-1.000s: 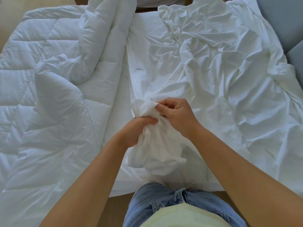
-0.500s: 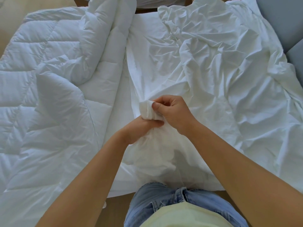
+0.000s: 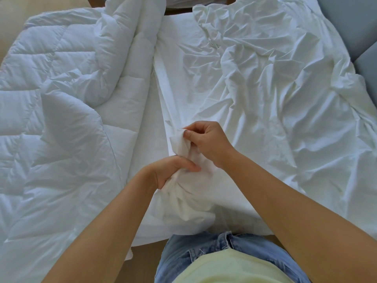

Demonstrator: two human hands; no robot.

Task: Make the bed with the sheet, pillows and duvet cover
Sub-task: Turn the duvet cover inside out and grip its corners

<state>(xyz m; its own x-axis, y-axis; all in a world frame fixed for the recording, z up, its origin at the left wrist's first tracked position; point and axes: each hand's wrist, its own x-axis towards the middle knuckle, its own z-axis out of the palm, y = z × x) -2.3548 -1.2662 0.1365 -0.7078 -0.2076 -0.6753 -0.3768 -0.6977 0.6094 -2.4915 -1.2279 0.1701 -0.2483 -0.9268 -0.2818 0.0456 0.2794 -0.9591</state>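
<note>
White bedding fills almost the whole frame where you stand at the edge of the bed (image 3: 246, 226). A strip of wooden floor (image 3: 12, 11) shows in the upper left corner and a grey padded headboard (image 3: 346, 25) in the upper right.

The quilted duvet (image 3: 61, 123) takes up the left half, rumpled, with a thick fold running from the top centre down towards the middle. The duvet cover (image 3: 281, 94) lies spread over the right half, thin and heavily creased, and its left edge runs down the centre of the frame. Between the two sits a smooth white band; you cannot tell from this view whether it is the sheet or part of the duvet.

At the bottom centre your jeans (image 3: 204, 253) and pale yellow top (image 3: 230, 269) press close to the bed edge, and both bare forearms reach up from the lower corners.

Just below the middle of the frame, the near left part of the duvet cover is gathered into a bunch (image 3: 183, 197) lifted off the bed. Your left hand (image 3: 170, 171) is clenched around the neck of that bunch, thumb lying across the top. Your right hand (image 3: 207, 140) is just above it, fingers curled, pinching the upper tip of the same cloth between thumb and fingertips. The two hands are close together, joined only by the fabric.
</note>
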